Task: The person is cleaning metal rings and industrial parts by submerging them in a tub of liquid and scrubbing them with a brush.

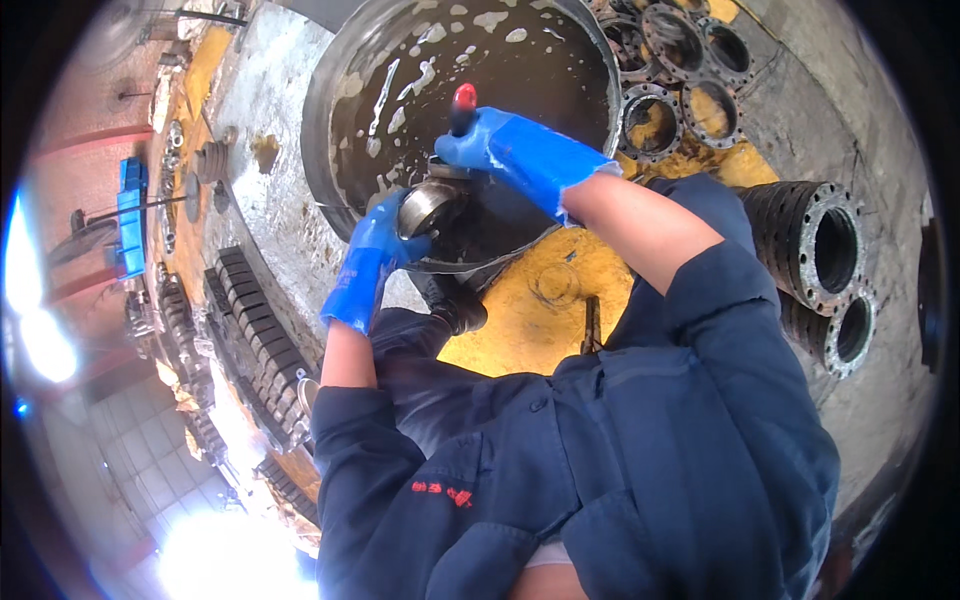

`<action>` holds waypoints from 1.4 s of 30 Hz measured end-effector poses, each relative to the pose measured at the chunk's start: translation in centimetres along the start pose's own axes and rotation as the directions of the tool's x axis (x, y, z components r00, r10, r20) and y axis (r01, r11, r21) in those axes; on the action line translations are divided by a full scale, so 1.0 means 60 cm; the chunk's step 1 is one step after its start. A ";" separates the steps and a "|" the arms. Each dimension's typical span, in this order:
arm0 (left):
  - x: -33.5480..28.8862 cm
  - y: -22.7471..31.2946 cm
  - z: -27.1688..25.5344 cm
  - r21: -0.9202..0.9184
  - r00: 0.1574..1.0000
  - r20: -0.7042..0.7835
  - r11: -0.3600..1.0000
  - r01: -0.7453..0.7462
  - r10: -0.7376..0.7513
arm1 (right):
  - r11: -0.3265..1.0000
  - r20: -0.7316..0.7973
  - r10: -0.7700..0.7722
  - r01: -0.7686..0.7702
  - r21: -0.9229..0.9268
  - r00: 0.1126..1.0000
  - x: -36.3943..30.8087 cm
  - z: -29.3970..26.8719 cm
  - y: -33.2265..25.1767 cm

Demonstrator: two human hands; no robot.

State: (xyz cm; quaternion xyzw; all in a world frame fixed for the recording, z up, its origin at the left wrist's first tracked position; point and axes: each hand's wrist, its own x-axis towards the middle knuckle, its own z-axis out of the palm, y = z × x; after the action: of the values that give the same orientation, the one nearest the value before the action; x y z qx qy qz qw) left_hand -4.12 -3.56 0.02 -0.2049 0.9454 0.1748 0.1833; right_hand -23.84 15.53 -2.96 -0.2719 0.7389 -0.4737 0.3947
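Observation:
A round, shiny metal part (428, 207) with a hollow face is held by my left hand (372, 245) over the near side of a large round tub (318, 135). Blue gloves cover both hands. My right hand (490, 145) is closed around a tool with a red-and-black handle (464, 100), its red end pointing up and away. The tool's working end is down by the metal part, largely hidden by my glove, so its kind is unclear. Murky brown liquid (400, 65) with patches of pale foam lies in the tub.
Flanged metal rings (672, 45) lie at the far right on a yellow surface. Stacked dark flanges (830, 245) stand nearer on the right. Leftward are a row of dark ring parts (255, 325), a grey metal surface (262, 90) and a blue object (131, 220). Yellow floor (520, 335) shows between my legs.

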 end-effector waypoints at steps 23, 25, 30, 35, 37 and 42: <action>-0.005 -0.030 0.068 -0.190 0.970 -0.243 0.982 -0.021 -0.026 | 0.972 0.087 -0.201 0.187 0.141 0.976 -0.058 0.022 -0.096; -0.004 -0.048 0.082 -0.291 0.939 -0.327 0.935 -0.204 0.103 | 0.953 0.110 -0.302 0.299 0.047 0.947 -0.063 0.058 -0.106; -0.014 -0.013 0.056 -0.276 0.980 -0.200 0.959 -0.063 0.006 | 0.959 0.041 -0.240 0.244 -0.147 0.970 -0.065 0.020 -0.058; -0.025 -0.006 0.046 -0.318 0.986 -0.163 0.948 -0.019 -0.035 | 0.938 -0.099 -0.080 0.042 -0.345 0.992 -0.029 -0.007 -0.013; -0.027 -0.007 0.044 -0.337 0.986 -0.158 0.941 -0.009 -0.047 | 0.982 -0.103 -0.150 0.137 -0.128 0.983 -0.038 0.002 -0.027; -0.032 -0.007 0.042 -0.429 0.990 -0.140 0.902 -0.043 -0.019 | 0.976 0.099 -0.208 0.200 0.090 0.973 -0.079 0.035 -0.054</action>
State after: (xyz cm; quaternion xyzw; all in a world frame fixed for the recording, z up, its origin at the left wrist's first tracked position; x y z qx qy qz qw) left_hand -1.59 -2.26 -1.47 -0.2463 0.8953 0.3655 0.0654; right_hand -19.41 16.88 1.05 -0.3557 0.6652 -0.5253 0.3938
